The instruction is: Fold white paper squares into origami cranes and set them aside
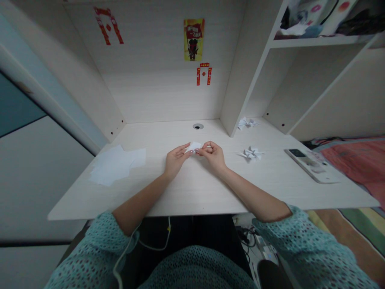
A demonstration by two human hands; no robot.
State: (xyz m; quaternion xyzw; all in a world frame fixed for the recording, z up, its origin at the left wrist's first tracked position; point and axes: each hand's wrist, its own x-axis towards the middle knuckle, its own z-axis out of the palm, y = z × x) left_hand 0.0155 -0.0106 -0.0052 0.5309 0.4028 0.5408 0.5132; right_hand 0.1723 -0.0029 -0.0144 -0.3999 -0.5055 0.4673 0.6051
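Over the middle of the pale wood-grain desk (192, 196), my left hand (177, 159) and my right hand (213, 155) meet at a small folded piece of white paper (193, 147). Both hands pinch it between their fingertips, and the fingers hide part of it. To the left of my left hand lie flat sheets of thin white paper (116, 165). Nearest my right hand is a crumpled or folded white paper shape (251, 153), and a similar one (246, 123) sits farther back.
A white remote control (311, 165) lies near the desk's right edge, beside red bedding (351, 160). A cable grommet (197, 126) is set in the desk's back. A shelf unit (319, 40) stands at the right, and red paper decorations (204, 74) hang on the back panel.
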